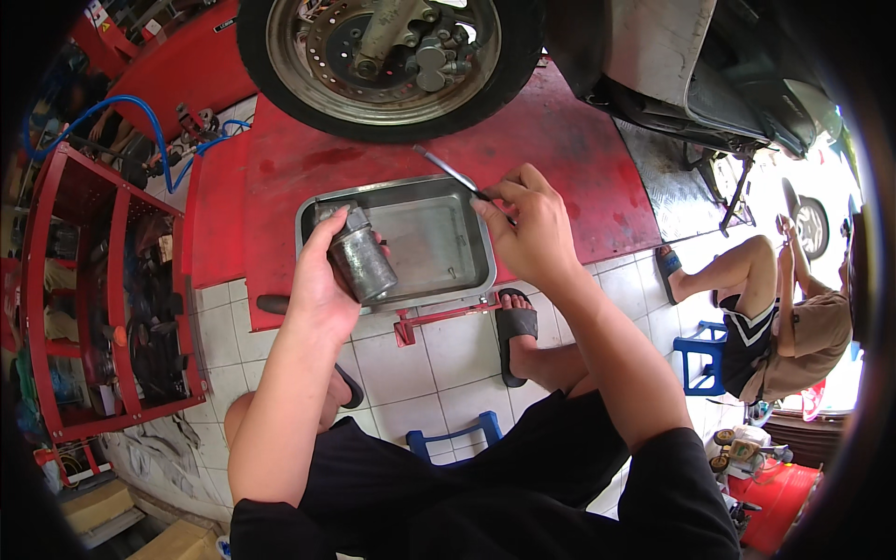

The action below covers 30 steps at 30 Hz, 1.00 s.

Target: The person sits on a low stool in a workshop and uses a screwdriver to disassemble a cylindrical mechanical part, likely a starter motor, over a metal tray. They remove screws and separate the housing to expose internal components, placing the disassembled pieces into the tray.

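My left hand (322, 273) grips a grey metal part (362, 257), roughly cylindrical with a blockier upper end, tilted over the left side of a metal tray (490, 247). My right hand (532, 222) pinches a slim tool (451, 172) with a pale, flat shaft and a darker end at the fingers. Its tip points up and left, above the tray's far rim and apart from the metal part. Shallow, cloudy liquid seems to lie in the tray, which rests on a red lift platform (579, 177). The tool's exact kind cannot be made out.
A motorbike wheel (373, 131) stands just beyond the tray. To the left are a red tool cart (121, 280) and a blue hose (154, 121). On the right, another person (793, 327) sits on a blue stool (702, 359). A dark handle (273, 304) sticks out beside the platform.
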Each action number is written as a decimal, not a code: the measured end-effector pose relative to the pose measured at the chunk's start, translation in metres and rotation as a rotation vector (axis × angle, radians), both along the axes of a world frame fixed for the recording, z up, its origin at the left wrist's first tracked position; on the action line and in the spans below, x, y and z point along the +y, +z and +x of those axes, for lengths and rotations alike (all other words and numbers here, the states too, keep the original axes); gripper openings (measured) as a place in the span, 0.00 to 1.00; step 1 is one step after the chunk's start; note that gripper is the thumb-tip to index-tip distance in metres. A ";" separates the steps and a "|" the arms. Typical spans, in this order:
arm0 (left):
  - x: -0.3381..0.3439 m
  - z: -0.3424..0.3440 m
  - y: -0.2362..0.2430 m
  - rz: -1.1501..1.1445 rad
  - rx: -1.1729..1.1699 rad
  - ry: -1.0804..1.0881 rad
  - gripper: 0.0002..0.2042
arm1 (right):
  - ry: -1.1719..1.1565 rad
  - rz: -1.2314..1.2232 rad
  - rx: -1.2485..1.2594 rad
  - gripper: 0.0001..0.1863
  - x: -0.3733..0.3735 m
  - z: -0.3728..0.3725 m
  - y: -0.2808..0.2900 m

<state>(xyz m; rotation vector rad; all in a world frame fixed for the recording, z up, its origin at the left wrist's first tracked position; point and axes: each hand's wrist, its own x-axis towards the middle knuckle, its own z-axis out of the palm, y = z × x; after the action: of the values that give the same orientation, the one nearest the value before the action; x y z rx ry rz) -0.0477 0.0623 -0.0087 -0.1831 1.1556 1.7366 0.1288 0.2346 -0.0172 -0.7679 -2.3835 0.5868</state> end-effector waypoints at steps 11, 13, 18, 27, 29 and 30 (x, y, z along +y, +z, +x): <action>-0.002 -0.005 -0.003 0.035 -0.065 -0.013 0.14 | 0.003 0.149 -0.417 0.05 0.016 0.014 -0.030; -0.001 -0.004 -0.004 0.021 -0.053 -0.011 0.14 | 0.011 0.214 -0.547 0.07 0.015 0.017 -0.037; 0.004 -0.003 -0.008 0.004 -0.059 -0.017 0.14 | 0.024 0.339 -0.749 0.06 0.004 0.010 -0.034; 0.009 0.001 -0.011 -0.001 -0.060 -0.045 0.13 | -0.007 0.376 -0.916 0.06 -0.007 0.002 -0.033; 0.010 0.001 -0.011 -0.005 -0.054 -0.043 0.13 | 0.013 0.352 -0.980 0.06 -0.012 0.001 -0.028; 0.009 0.000 -0.011 -0.003 -0.055 -0.043 0.13 | 0.024 0.342 -1.009 0.06 -0.014 0.001 -0.025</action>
<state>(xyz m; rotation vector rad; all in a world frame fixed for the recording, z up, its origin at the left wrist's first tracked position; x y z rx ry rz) -0.0472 0.0713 -0.0200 -0.2050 1.1148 1.6818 0.1302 0.2205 -0.0424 -1.0250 -3.2536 -0.3146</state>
